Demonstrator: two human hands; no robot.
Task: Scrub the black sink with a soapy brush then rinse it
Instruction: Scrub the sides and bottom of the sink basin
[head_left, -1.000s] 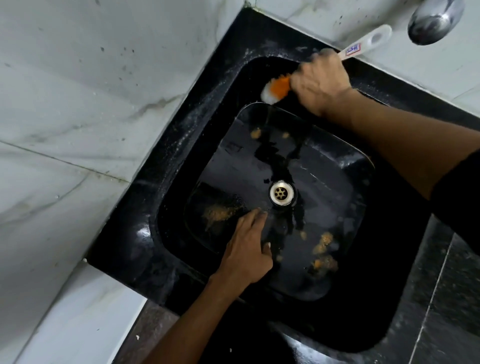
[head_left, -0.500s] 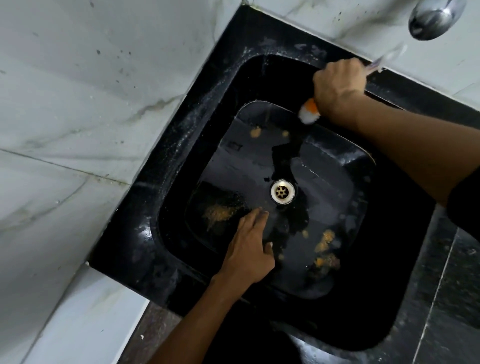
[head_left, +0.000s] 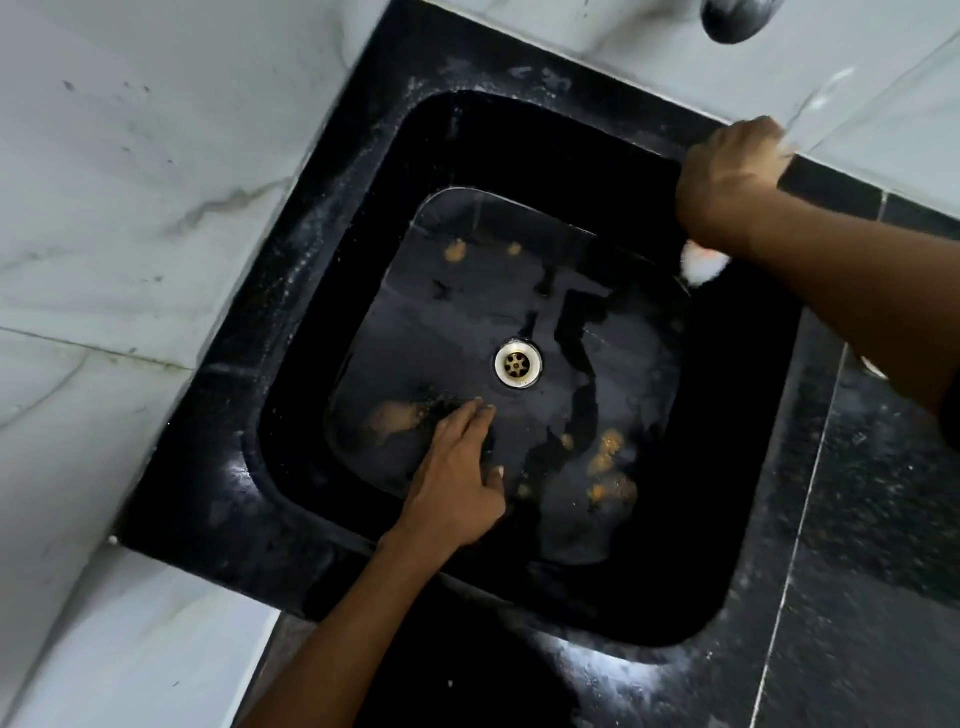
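Note:
The black square sink (head_left: 322, 291) fills the middle of the view, its wet floor spotted with several orange-brown stains around a metal drain (head_left: 517, 364). My right hand (head_left: 727, 182) grips the brush at the sink's far right wall. The brush's white and orange head (head_left: 702, 266) pokes out below my fist, and its white handle shows blurred above it. My left hand (head_left: 457, 478) rests flat on the sink floor, fingers straight, fingertips beside a brown stain (head_left: 395, 418) left of the drain.
A chrome tap spout (head_left: 735, 15) hangs over the top edge, above the sink's back rim. White marble wall tiles (head_left: 130, 182) close in the left and back. Dark speckled counter (head_left: 872, 519) runs along the right side.
My right hand has swept the brush from the back left of the basin along the back wall to the right corner. My left hand has stayed in place on the sink floor.

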